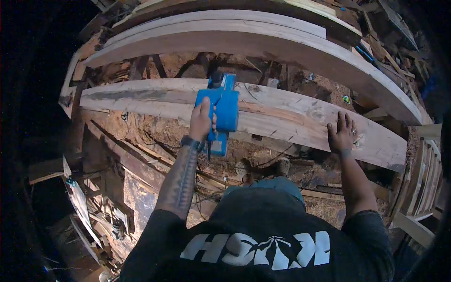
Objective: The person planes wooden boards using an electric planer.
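My left hand [202, 121] is wrapped round the handle of a blue electric planer [227, 110], which sits across a long wooden plank [282, 113]. The planer has a dark knob at its far end. My right hand [341, 134] lies flat on the plank towards its right end, fingers spread, holding nothing. The plank's pale face has a darker grey streak on the left and reddish grain in the middle. The planer's underside is hidden.
Beyond the plank lie thick long boards [263, 35], stacked side by side. A slatted wooden frame [423, 176] stands at the right. Shavings and scrap wood cover the ground around my shoes [283, 167]. More offcuts [87, 207] lean at the lower left.
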Available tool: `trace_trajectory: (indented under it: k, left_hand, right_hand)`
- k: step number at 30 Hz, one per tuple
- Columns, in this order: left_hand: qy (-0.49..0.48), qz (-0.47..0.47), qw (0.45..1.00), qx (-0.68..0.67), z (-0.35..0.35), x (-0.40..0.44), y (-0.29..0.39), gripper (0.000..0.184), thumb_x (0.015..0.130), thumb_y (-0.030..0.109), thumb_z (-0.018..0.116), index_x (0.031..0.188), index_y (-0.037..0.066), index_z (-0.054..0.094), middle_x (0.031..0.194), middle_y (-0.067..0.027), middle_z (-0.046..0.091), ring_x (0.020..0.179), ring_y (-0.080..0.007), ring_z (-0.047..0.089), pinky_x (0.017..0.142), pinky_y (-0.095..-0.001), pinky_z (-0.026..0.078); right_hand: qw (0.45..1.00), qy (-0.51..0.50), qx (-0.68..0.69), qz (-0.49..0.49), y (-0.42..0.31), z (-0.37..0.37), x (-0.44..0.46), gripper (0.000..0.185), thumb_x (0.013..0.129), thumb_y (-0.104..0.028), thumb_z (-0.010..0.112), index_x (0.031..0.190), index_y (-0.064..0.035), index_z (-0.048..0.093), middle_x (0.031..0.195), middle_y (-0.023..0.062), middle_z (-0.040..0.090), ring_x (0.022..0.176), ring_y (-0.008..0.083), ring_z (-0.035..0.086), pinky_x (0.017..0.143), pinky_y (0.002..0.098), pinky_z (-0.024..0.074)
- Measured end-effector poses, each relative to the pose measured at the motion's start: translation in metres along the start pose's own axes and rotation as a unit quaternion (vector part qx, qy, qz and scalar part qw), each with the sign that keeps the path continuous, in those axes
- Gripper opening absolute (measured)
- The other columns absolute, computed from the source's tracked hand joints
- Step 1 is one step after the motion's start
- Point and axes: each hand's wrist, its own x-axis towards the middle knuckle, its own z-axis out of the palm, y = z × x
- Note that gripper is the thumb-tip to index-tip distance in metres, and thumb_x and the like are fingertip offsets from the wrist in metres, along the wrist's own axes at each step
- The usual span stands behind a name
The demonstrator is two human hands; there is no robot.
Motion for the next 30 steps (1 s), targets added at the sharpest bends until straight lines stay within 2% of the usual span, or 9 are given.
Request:
trace_trajectory:
  k: [5, 8, 11, 14, 18, 21, 26, 30]
  left_hand:
    - [0.038, -0.024, 0.999, -0.022, 0.018, 0.031, 0.017, 0.068, 0.104, 0.072, 0.045, 0.098, 0.006, 0.058, 0.063, -0.0052, 0.056, 0.047, -0.016, 0.052, 0.046, -0.0342, 0.045]
    - [0.006, -0.009, 1.0, -0.019, 0.015, 0.005, 0.01, 0.067, 0.104, 0.071, 0.045, 0.1, 0.006, 0.058, 0.063, -0.005, 0.056, 0.047, -0.0165, 0.053, 0.046, -0.0352, 0.046]
    - [-0.013, -0.044, 0.999, -0.014, 0.014, -0.039, -0.002, 0.066, 0.106, 0.069, 0.044, 0.101, 0.005, 0.057, 0.063, -0.0048, 0.055, 0.048, -0.0166, 0.053, 0.045, -0.0359, 0.046]
    - [-0.029, -0.002, 1.0, 0.004, 0.016, -0.045, -0.012, 0.065, 0.107, 0.068, 0.044, 0.101, 0.005, 0.057, 0.063, -0.0046, 0.055, 0.049, -0.0159, 0.052, 0.046, -0.0354, 0.046]
    - [-0.024, -0.007, 0.999, 0.028, 0.024, -0.009, 0.006, 0.063, 0.107, 0.065, 0.045, 0.102, 0.005, 0.059, 0.066, -0.0042, 0.056, 0.049, -0.014, 0.051, 0.047, -0.0336, 0.046]
    - [0.0, 0.0, 1.0, 0.025, 0.026, -0.006, -0.004, 0.062, 0.107, 0.066, 0.045, 0.101, 0.005, 0.059, 0.065, -0.0037, 0.056, 0.049, -0.0137, 0.051, 0.047, -0.0336, 0.045]
    - [-0.012, -0.039, 0.999, -0.012, 0.042, -0.059, -0.013, 0.061, 0.108, 0.065, 0.045, 0.101, 0.005, 0.058, 0.067, -0.004, 0.056, 0.05, -0.0137, 0.051, 0.047, -0.0331, 0.045]
    - [-0.004, -0.011, 1.0, 0.001, 0.052, -0.042, -0.011, 0.06, 0.108, 0.064, 0.044, 0.101, 0.005, 0.058, 0.068, -0.0041, 0.056, 0.051, -0.0135, 0.052, 0.048, -0.0325, 0.046]
  right_hand:
    - [1.0, 0.002, -0.003, -0.001, 0.0, -0.001, -0.002, 0.078, 0.097, -0.066, 0.055, 0.163, -0.0261, 0.041, 0.169, 0.0164, 0.036, 0.157, 0.0436, 0.025, 0.125, 0.0647, 0.0108]
    - [1.0, 0.007, -0.013, -0.005, 0.005, 0.003, 0.003, 0.077, 0.098, -0.065, 0.055, 0.163, -0.0262, 0.04, 0.17, 0.0153, 0.035, 0.158, 0.0431, 0.025, 0.125, 0.0653, 0.0102]
    - [1.0, 0.0, -0.01, -0.004, 0.008, 0.003, -0.001, 0.077, 0.098, -0.064, 0.055, 0.163, -0.0262, 0.04, 0.17, 0.015, 0.034, 0.158, 0.0431, 0.025, 0.125, 0.0651, 0.0106]
    - [1.0, 0.004, -0.01, 0.003, 0.002, 0.0, 0.0, 0.076, 0.098, -0.063, 0.056, 0.163, -0.0259, 0.04, 0.169, 0.0154, 0.036, 0.157, 0.0432, 0.027, 0.125, 0.0646, 0.0113]
    - [1.0, 0.001, -0.005, -0.002, 0.001, 0.0, 0.001, 0.076, 0.098, -0.063, 0.057, 0.162, -0.0259, 0.04, 0.169, 0.0145, 0.035, 0.156, 0.0428, 0.027, 0.125, 0.0639, 0.0114]
    - [1.0, -0.011, -0.009, 0.006, -0.006, -0.006, 0.0, 0.076, 0.098, -0.062, 0.057, 0.162, -0.0257, 0.041, 0.169, 0.0147, 0.035, 0.157, 0.0426, 0.026, 0.125, 0.0626, 0.0115]
    - [1.0, 0.004, 0.002, -0.006, -0.001, -0.005, -0.003, 0.076, 0.098, -0.062, 0.057, 0.162, -0.0247, 0.041, 0.168, 0.0161, 0.035, 0.156, 0.0435, 0.026, 0.125, 0.0609, 0.0111]
    - [1.0, 0.009, -0.008, -0.013, -0.001, -0.002, -0.004, 0.075, 0.099, -0.061, 0.057, 0.162, -0.0236, 0.041, 0.168, 0.0171, 0.037, 0.156, 0.045, 0.027, 0.125, 0.0607, 0.0107]
